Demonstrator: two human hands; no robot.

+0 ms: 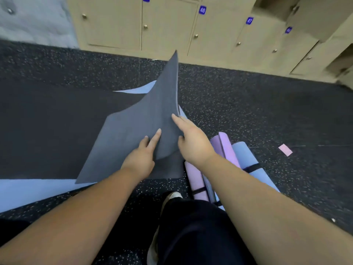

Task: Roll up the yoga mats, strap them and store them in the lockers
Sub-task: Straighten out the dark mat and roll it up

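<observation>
Lifting end of dark grey mat [137, 119] off the floor [248, 111], corner peaked up toward the lockers [172, 25]. Left hand [139, 161] under the raised edge, fingers [155, 136] straight against the mat's near side, thumb hidden, so grip cannot tell. Right hand [193, 144] just right of the left, fingers [176, 119] extended and together along the mat's right edge, thumb pressing its face. Rest of mat flat on floor, left of the fingers, over a light blue mat [28, 190]. Just right of right fingers: rolled purple mat [227, 148] and rolled blue mat [246, 155], black straps around them. Pink slip [285, 149] farther right. Shoe [172, 197] below hands.
</observation>
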